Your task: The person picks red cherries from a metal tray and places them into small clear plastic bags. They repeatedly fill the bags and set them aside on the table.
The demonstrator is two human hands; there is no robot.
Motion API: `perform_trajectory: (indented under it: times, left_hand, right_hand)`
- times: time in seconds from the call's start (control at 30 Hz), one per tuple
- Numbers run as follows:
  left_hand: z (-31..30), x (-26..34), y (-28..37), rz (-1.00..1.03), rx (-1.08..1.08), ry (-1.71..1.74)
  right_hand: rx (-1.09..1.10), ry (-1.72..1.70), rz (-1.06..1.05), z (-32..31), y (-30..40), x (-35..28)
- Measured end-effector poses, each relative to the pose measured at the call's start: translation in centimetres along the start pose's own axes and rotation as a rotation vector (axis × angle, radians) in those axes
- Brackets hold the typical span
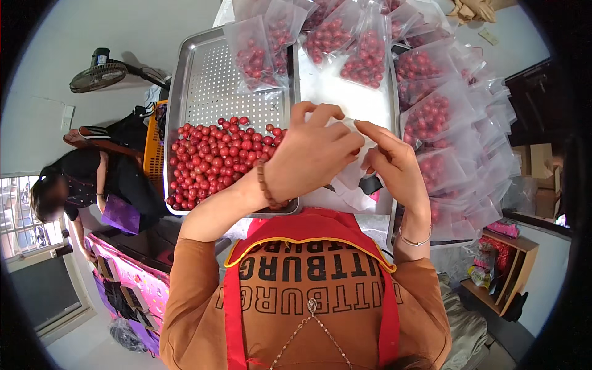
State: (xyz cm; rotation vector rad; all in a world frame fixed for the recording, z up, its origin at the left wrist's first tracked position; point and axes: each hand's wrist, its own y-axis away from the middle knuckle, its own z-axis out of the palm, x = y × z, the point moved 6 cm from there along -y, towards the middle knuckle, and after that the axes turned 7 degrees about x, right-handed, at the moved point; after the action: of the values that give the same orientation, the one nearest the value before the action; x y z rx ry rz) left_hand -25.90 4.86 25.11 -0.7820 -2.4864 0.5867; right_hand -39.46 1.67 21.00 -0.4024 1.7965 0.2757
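Note:
My left hand (319, 150), with a wooden bead bracelet at its wrist, reaches across the near right corner of a perforated steel tray (208, 83). My right hand (393, 162) is beside it, fingertips close to the left ones. Between and below both hands is a translucent plastic bag (350, 172), partly hidden, and the fingers seem to pinch its upper edge. Loose round red fruits (217, 157) fill the near part of the tray. Filled bags of the same fruit (256, 62) lie at its far right corner, and another bag (367, 60) lies on the white surface beyond my hands.
Many filled bags (428, 118) are heaped on the right. A fan (98, 76) and an orange plastic crate (153, 148) are at the left. Another person (88, 185) bends by a pink box (138, 286). A wooden shelf unit (513, 273) stands at the lower right.

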Motion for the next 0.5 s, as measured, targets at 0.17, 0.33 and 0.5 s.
perform_trajectory:
  times: [0.17, 0.33, 0.5]
  left_hand:
    - [0.2, 0.4, 0.0, 0.049, 0.190, 0.192]
    - [0.3, -11.9, 3.2, -0.418, 0.203, 0.217]
    - [9.6, -20.2, 11.5, -0.563, -0.279, 0.032]
  right_hand:
    - [0.041, 0.002, 0.010, -0.6, 0.2, 0.2]
    - [0.036, -0.012, 0.022, -0.6, 0.4, 0.7]
    - [0.015, 0.010, 0.025, -0.2, 0.0, 0.3]
